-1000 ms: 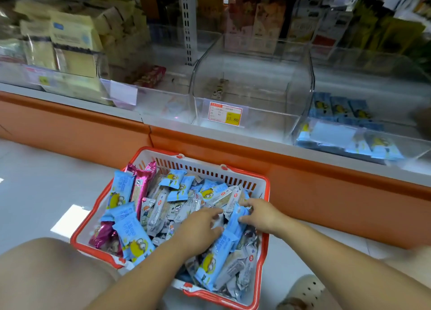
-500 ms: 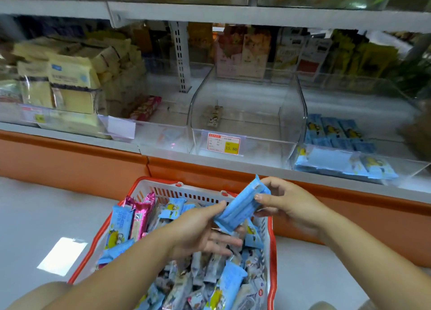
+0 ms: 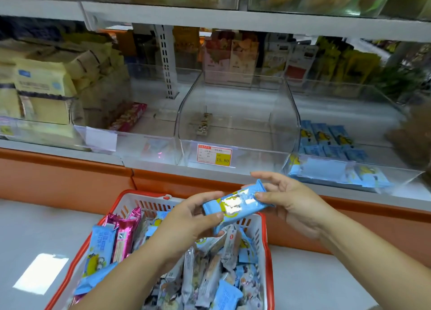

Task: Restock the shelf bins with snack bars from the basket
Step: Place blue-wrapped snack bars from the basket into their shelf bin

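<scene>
Your view comes from the wide-angle camera on your head, which looks forward and down and sits close over the red-rimmed white plastic basket (image 3: 142,191) at the bottom of the frame. It faces the row of clear plastic shelf bins (image 3: 256,161), near enough that the price on the red-and-yellow label (image 3: 214,154) of the middle bin can be read. The orange base panel (image 3: 58,179) runs across between bins and basket.
</scene>
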Available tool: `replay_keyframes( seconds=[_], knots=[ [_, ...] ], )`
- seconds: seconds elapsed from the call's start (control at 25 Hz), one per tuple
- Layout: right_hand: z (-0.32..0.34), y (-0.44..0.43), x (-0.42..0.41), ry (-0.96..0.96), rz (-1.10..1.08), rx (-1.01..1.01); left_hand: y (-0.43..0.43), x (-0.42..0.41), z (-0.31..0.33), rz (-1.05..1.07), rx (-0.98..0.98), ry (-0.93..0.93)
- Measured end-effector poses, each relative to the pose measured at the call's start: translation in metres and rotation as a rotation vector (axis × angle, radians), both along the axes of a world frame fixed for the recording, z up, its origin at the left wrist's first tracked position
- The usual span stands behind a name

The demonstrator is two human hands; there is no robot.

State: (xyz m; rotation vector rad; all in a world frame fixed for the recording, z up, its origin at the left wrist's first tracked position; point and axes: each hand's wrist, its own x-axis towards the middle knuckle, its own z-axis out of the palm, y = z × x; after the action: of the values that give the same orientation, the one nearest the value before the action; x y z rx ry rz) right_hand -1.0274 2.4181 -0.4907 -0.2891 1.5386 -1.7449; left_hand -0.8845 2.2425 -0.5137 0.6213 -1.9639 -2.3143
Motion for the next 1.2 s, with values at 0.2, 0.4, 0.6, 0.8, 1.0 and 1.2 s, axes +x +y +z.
replay_keyframes(
  seconds=[0.2, 0.4, 0.6, 0.8, 1.0, 1.2],
  knots=[
    [0.009, -0.002, 0.012, -0.096, 0.031, -0.121, 0.012, -0.012, 0.001, 0.108, 0.021, 0.139],
    [0.043, 0.017, -0.017, 0.070, -0.232, -0.179, 0.041, -0.061, 0.032, 0.109, -0.220, 0.420],
    [0.083, 0.063, -0.155, 0.491, -0.678, 0.092, 0.063, -0.145, 0.062, -0.050, -1.140, 0.540],
    [0.043, 0.057, -0.248, 0.465, -0.574, 0.493, 0.056, -0.198, 0.046, -0.169, -1.370, 0.426],
    [0.007, 0.038, -0.281, 0.371, -0.438, 0.637, 0.053, -0.203, 0.033, -0.137, -1.376, 0.460],
    [0.013, 0.043, -0.271, 0.475, -0.431, 0.686, 0.054, -0.203, 0.044, -0.149, -1.283, 0.457]
  ],
)
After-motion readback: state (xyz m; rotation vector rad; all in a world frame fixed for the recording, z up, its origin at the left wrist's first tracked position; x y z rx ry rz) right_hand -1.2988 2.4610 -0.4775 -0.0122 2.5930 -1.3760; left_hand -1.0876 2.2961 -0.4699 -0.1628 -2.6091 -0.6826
